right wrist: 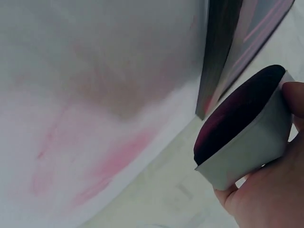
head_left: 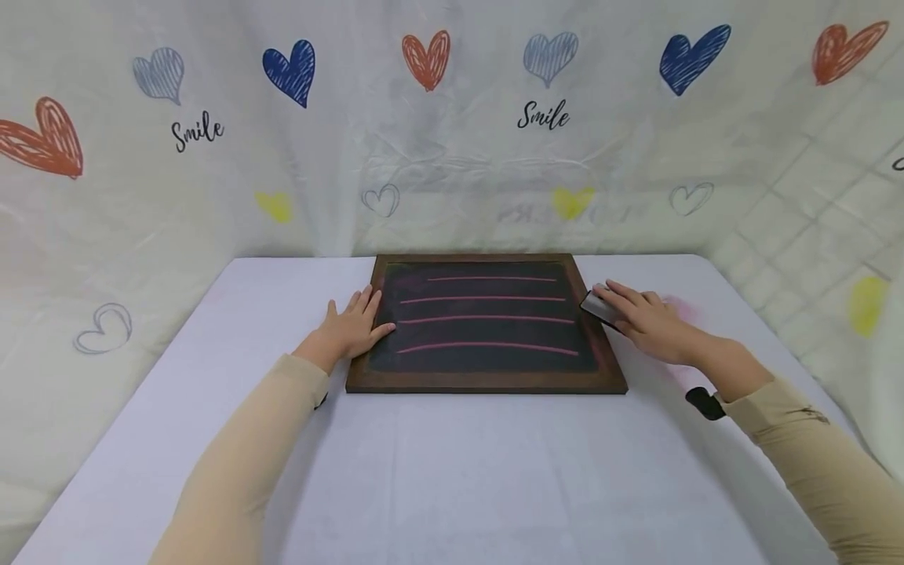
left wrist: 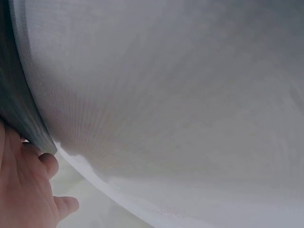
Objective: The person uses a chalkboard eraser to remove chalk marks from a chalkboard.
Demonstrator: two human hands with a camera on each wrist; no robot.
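Note:
A chalkboard in a brown wooden frame (head_left: 487,382) lies on the table, several pink chalk lines (head_left: 487,318) running across its black surface. My left hand (head_left: 349,326) rests on the frame's left side, fingers spread and thumb tip over the black surface. In the left wrist view, its fingers (left wrist: 50,164) show at the board's edge. On the right, my right hand (head_left: 653,326) grips a chalkboard eraser (head_left: 600,308) at the right side of the frame. The right wrist view shows the eraser's light body (right wrist: 249,152) and its dark felt face (right wrist: 242,114), tinged pink.
A white cloth covers the table (head_left: 459,471). Pink chalk smudges (right wrist: 118,161) mark it right of the board. Behind and at the sides hangs a pale curtain (head_left: 452,157) printed with hearts and the word Smile.

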